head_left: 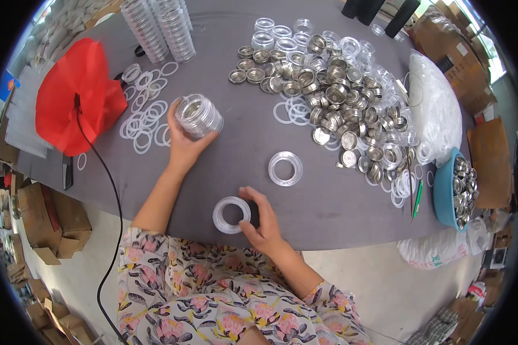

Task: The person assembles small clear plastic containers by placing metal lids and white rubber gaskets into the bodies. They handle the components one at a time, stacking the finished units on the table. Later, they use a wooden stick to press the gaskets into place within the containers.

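head view, grey surface [328, 213] carries it all. biggest lot is the heap of loose metal cups and clear lids [339, 98] at upper right, not yet assembled by the look of it, so most of the work seems left. a white bag of rings [437, 109] lies just right of the heap, and a blue tub [446, 192] with more metal cups sits at the right edge. red cloth [77, 95] at far left, flat white rings [147, 118] scattered beside it. finished columns of clear containers [158, 26] stand at top left, only a few, so i judge the job early to midway. left hand [184, 146] has its grip wrapped around a short stack of clear containers [199, 116], held upright just above the surface near the white rings. right hand [265, 221] has its grip pinching the edge of a clear ring lid [231, 214] lying flat near the front edge. another clear ring lid [285, 168] lies apart, between the hands and the heap, untouched.
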{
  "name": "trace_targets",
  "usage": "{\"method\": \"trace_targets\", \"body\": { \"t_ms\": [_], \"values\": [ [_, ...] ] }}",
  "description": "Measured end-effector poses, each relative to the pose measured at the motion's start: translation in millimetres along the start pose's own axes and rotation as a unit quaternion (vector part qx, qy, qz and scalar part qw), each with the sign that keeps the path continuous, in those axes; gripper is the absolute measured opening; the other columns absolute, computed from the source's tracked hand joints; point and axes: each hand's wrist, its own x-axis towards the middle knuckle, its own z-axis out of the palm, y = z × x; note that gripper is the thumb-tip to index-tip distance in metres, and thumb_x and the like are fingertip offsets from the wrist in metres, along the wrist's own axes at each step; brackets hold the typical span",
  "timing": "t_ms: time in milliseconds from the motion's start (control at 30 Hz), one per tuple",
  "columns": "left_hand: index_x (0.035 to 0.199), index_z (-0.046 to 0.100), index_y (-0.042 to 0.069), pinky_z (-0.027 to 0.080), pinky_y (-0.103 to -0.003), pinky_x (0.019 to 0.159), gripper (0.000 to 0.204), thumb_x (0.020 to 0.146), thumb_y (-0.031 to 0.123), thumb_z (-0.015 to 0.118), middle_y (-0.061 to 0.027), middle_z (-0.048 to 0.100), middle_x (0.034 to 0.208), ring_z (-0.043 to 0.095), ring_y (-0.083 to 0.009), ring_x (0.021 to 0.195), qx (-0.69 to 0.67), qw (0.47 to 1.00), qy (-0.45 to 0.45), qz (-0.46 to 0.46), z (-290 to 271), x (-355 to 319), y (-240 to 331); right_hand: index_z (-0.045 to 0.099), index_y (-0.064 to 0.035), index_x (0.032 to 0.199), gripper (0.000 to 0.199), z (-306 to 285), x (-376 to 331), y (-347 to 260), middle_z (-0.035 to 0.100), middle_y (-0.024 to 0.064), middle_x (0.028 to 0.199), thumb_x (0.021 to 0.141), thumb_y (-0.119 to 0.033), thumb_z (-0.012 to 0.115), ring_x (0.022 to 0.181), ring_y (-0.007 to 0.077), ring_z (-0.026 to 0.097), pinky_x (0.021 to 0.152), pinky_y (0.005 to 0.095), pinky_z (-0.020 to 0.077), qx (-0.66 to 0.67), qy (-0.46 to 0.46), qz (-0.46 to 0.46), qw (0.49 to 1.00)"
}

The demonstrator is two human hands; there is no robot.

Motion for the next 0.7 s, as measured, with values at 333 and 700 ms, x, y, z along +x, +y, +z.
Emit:
{"method": "trace_targets", "body": {
  "t_ms": [333,700],
  "values": [
    [0.141,0.014,0.001,0.024,-0.044,0.109,0.107,0.061,0.023,0.082,-0.0221,0.032,0.138,0.034,-0.0353,0.130,0.124,0.986,-0.064,0.092,-16,34,6,0.039,0.0009,0.131,0.055,0,1,5,0.055,0.0165,0.121,0.085,-0.025,0.056,0.110,0.0314,0.053,0.096,0.0403,0.0368,0.075,-0.001,0.055,0.996],
    [0.094,0.067,0.007,0.026,-0.051,0.107,0.017,0.081,0.011,0.058,-0.0115,0.062,0.107,0.049,-0.0265,0.117,0.699,0.578,-0.419,0.050,100,141,27,0.044,-0.0005,0.127,0.047,-2,5,-1,0.060,0.0148,0.113,0.084,-0.015,0.056,0.105,0.0306,0.055,0.093,0.0393,0.0384,0.040,0.003,0.056,0.998]
  ]
}}
